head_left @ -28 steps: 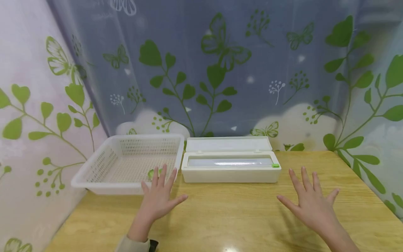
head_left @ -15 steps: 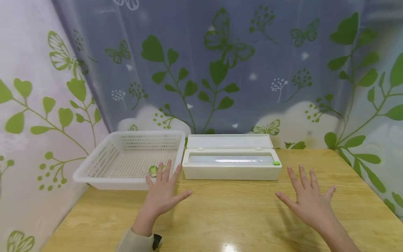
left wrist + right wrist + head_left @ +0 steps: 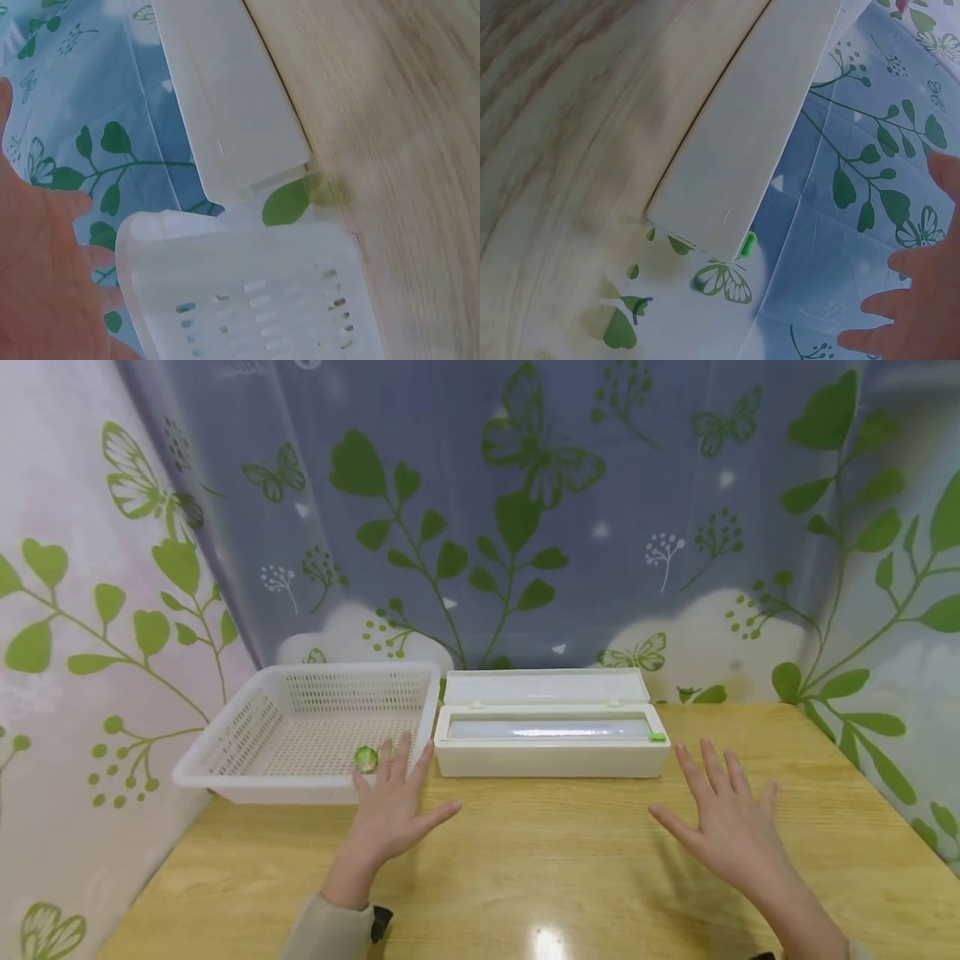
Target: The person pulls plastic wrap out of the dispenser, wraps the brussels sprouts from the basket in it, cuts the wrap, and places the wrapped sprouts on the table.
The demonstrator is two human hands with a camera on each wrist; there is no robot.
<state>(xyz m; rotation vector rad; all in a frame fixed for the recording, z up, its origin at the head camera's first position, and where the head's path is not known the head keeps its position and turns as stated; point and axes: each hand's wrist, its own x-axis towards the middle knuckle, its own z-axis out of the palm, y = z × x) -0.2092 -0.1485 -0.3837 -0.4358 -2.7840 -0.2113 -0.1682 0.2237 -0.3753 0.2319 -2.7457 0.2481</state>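
Note:
My left hand (image 3: 388, 822) is spread over the front right corner of a white plastic basket (image 3: 262, 789), holding nothing. Inside the basket lies a small round green-and-white thing (image 3: 365, 759), with more green partly hidden behind my fingers. To the basket's right, a long white cling film dispenser (image 3: 551, 762) has its lid (image 3: 544, 687) raised. A shiny film roll (image 3: 540, 729) sits in it, and a green slider (image 3: 657, 737) is at its right end. My right hand (image 3: 733, 827), fingers also spread, hovers to the right of the dispenser and touches nothing.
A wooden table (image 3: 555, 860) carries the basket and dispenser near its back edge. Patterned curtain cloth (image 3: 465, 527) with green leaves and butterflies hangs close behind them and along both sides.
The head view has tilted, so the table things sit slightly higher. My left hand has shifted a little right and my right hand a little left. Both stay spread.

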